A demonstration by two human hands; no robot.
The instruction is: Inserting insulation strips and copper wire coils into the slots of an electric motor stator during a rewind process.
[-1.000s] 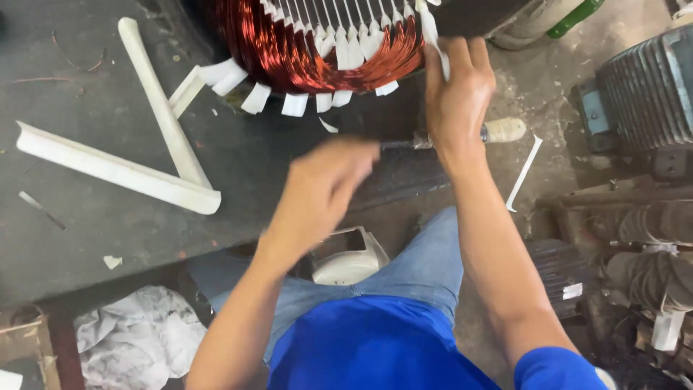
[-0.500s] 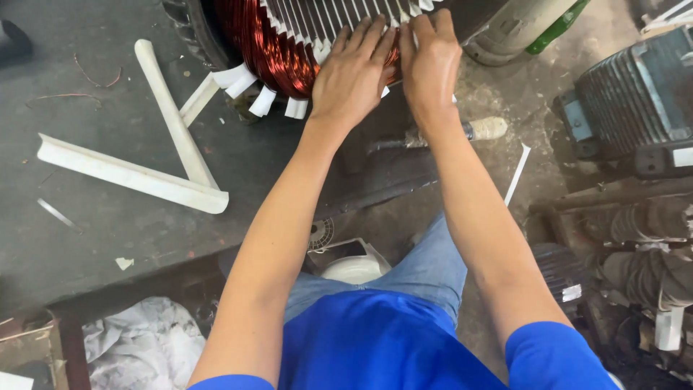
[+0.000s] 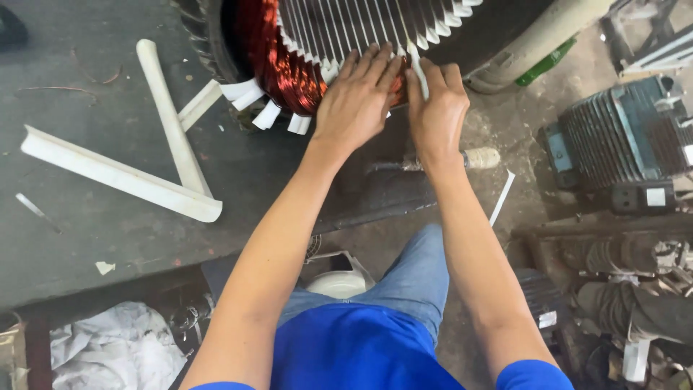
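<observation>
Head view looks straight down on two bare forearms reaching forward to a large motor stator (image 3: 346, 29) that lies on a dark bench (image 3: 86, 217). The left hand (image 3: 357, 97) lies flat, palm down, fingers stretched and close together, pressing on the copper winding (image 3: 278, 68) and the lower ends of the slots; it grips nothing that can be seen. Just to its right, nearly touching it, the right hand (image 3: 437, 108) is partly curled, thumb and forefinger pinched on a narrow white insulation strip (image 3: 417, 68) that stands up into one of the slots. More white paper tabs (image 3: 253, 105) stick out of the winding to the left of the left hand. Further left of that hand, well apart, two long white angled strips (image 3: 123, 177) lie crossed on the bench, with a small white scrap (image 3: 105, 267) nearer the person. Below the right hand's wrist, a tool with a pale handle (image 3: 480, 157) lies across the bench edge, and a thin white sliver (image 3: 502, 198) rests just right of the forearm. To the right of the right hand, well apart, a finned grey motor housing (image 3: 621, 137) sits on the floor. Beside the left elbow lies a crumpled white cloth (image 3: 115, 350).
</observation>
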